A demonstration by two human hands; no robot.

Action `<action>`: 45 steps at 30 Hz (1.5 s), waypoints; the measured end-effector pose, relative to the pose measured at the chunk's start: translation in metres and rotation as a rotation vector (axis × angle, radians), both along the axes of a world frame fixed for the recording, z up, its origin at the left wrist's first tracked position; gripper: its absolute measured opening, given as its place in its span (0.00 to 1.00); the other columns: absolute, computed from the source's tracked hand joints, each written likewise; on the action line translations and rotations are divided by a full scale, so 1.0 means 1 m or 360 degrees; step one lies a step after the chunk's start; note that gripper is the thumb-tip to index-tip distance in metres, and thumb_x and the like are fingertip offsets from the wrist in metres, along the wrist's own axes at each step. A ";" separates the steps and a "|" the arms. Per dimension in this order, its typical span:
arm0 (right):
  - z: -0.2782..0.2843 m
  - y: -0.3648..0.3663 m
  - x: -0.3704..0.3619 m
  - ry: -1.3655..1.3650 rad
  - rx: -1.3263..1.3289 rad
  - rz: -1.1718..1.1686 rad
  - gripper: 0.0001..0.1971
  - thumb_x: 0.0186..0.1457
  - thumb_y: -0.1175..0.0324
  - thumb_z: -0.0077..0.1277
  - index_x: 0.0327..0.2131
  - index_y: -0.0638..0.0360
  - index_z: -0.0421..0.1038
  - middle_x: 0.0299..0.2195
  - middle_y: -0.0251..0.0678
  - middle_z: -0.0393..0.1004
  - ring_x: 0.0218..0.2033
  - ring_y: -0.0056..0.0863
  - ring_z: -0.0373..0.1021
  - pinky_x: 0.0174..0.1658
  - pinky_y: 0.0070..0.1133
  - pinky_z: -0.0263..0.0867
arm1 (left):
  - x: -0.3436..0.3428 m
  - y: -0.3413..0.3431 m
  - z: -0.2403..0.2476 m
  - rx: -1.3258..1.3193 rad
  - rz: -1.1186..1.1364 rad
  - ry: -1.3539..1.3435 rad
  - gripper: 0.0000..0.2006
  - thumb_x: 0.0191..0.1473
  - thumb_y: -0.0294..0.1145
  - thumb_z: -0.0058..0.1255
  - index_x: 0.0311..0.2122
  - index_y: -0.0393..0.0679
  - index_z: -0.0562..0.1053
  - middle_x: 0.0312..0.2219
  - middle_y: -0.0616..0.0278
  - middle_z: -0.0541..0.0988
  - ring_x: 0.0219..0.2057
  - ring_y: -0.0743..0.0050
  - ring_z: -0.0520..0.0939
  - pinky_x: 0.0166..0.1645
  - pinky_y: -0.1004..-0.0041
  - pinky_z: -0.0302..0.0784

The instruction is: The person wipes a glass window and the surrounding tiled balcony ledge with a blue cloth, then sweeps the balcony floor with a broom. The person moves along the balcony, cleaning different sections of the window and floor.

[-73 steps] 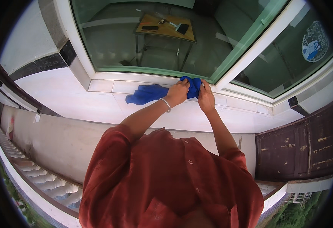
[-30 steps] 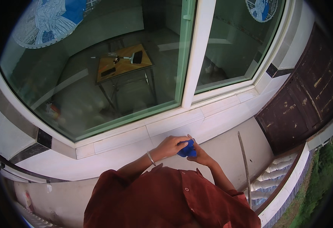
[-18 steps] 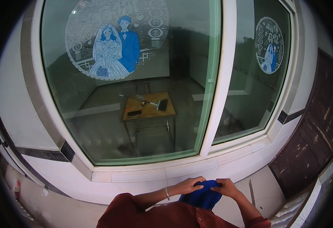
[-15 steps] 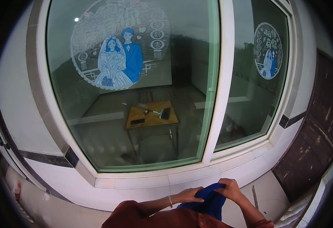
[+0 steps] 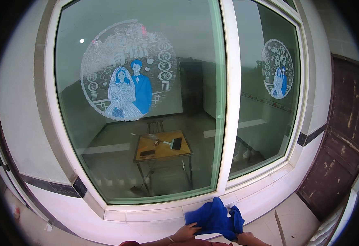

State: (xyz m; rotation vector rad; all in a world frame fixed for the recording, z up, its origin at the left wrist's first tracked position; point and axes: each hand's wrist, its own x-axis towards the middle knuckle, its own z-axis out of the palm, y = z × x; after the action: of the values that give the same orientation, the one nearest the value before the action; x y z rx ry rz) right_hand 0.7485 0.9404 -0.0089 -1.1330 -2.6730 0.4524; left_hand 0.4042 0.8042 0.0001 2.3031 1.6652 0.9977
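Observation:
A blue cloth (image 5: 212,217) is spread between my hands at the bottom of the view, partly bunched on its right side. My left hand (image 5: 186,233), with a bracelet at the wrist, grips its lower left edge. At the lower right corner of the cloth, my right hand (image 5: 247,238) is closed on it. Beyond the cloth are the tiled window sill (image 5: 154,214) and a large window pane (image 5: 93,164) in a white frame. A round wedding sticker (image 5: 128,88) of a couple in white and blue is on the glass.
Right of the white mullion (image 5: 230,94) is a second pane with a smaller wedding sticker (image 5: 277,71). Through the glass show a wooden table (image 5: 163,151) and a brush (image 5: 175,143) on it. A worn brown door (image 5: 333,139) stands at the right; a thin stick (image 5: 279,227) lies on the floor.
The cloth has been raised and spread out toward the sill, between both hands. My view has tilted down less, so the window and stickers sit lower, and my hands are nearer the bottom edge.

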 end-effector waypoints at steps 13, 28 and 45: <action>0.002 0.009 -0.060 -0.0706 -0.1131 -0.0248 0.26 0.52 0.40 0.57 0.44 0.49 0.81 0.37 0.40 0.81 0.37 0.37 0.79 0.40 0.29 0.76 | -0.067 -0.068 -0.043 -0.0861 0.0327 0.0014 0.18 0.60 0.47 0.48 0.38 0.43 0.81 0.30 0.48 0.82 0.35 0.56 0.83 0.36 0.64 0.78; 0.204 -0.011 -0.195 0.1345 -0.2330 0.0866 0.23 0.46 0.74 0.62 0.48 0.66 0.70 0.42 0.37 0.77 0.43 0.26 0.74 0.52 0.22 0.68 | -0.129 -0.182 0.120 -0.0223 -0.0405 -0.3121 0.25 0.65 0.48 0.45 0.57 0.39 0.69 0.51 0.55 0.78 0.51 0.57 0.80 0.58 0.57 0.74; 0.180 -0.009 -0.239 0.0395 -0.1608 0.0947 0.15 0.55 0.60 0.64 0.31 0.58 0.69 0.29 0.23 0.66 0.34 0.14 0.61 0.40 0.16 0.59 | -0.168 -0.230 0.215 0.1067 -0.0066 -0.2869 0.19 0.66 0.37 0.40 0.53 0.33 0.72 0.50 0.49 0.79 0.51 0.55 0.80 0.58 0.58 0.74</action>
State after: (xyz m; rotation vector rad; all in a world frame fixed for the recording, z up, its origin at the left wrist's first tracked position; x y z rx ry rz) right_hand 0.5098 0.9313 0.1715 -0.3015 -2.4757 2.0256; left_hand 0.2365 0.5738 0.2147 0.5737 0.4298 2.5392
